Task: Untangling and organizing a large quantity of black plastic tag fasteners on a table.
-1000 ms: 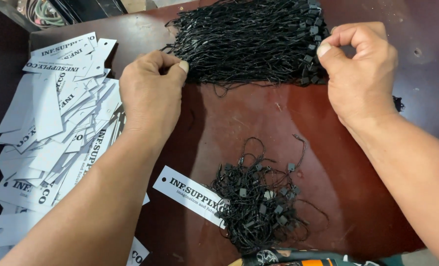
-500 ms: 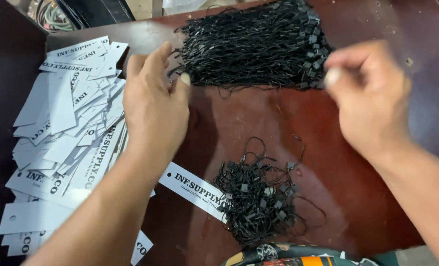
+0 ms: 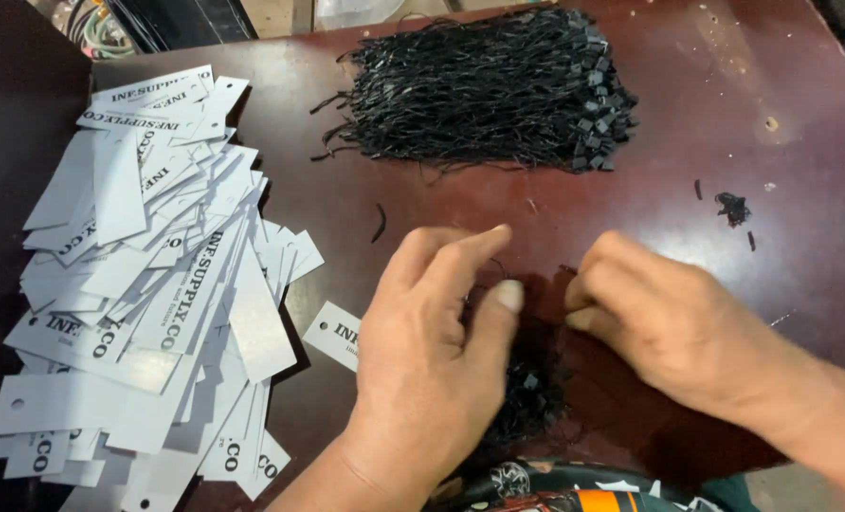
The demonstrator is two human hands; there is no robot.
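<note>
Fingers [image 3: 498,294] of the left hand [image 3: 432,351] and right hand [image 3: 669,322] are pinching together over the small pile of black strings [image 3: 531,393] lying on the tabletop [image 3: 688,190], beside one white tag [image 3: 335,334].

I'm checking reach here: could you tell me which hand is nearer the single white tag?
Left. The left hand lies right beside the tag; the right hand sits farther right, beyond it.

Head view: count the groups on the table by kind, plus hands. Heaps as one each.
White tag heaps: 1
Lone white tags: 1
Black string bundles: 2, the big one and a small one under the hands
Hands: 2, left hand and right hand
Total: 6
</note>
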